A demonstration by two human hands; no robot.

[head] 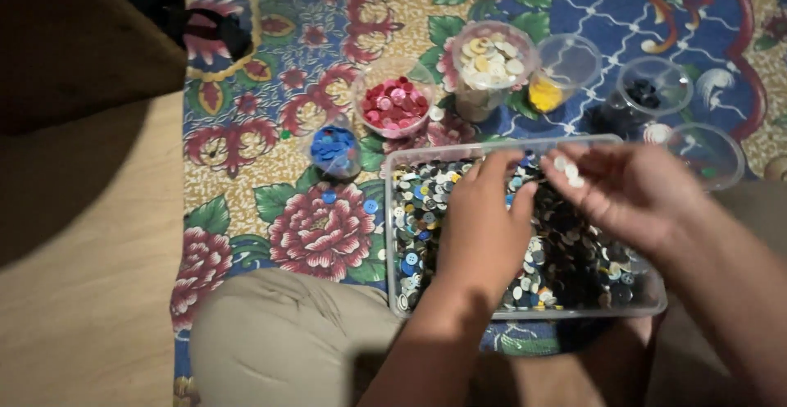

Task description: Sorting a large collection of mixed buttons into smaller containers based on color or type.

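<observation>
A clear rectangular plastic box point(393, 210) full of mixed buttons sits on a floral rug in front of me. My left hand point(484, 218) rests palm down over the button pile, its fingers reaching toward the box's far side. My right hand point(623, 186) hovers over the box's right part, its fingertips pinched on a few white buttons point(567, 169). Beyond the box stand clear cups, one each of blue buttons point(334, 146), red buttons point(395, 102), white buttons point(490, 61), yellow buttons point(544, 94) and dark buttons point(646, 92).
Another clear cup point(707, 154), seemingly nearly empty, stands right of the box. The floral rug point(311, 227) covers the floor, with bare wooden floor point(90, 276) to its left. My knee in beige trousers point(279, 333) lies at the box's near left. A dark furniture piece point(74, 38) fills the top left.
</observation>
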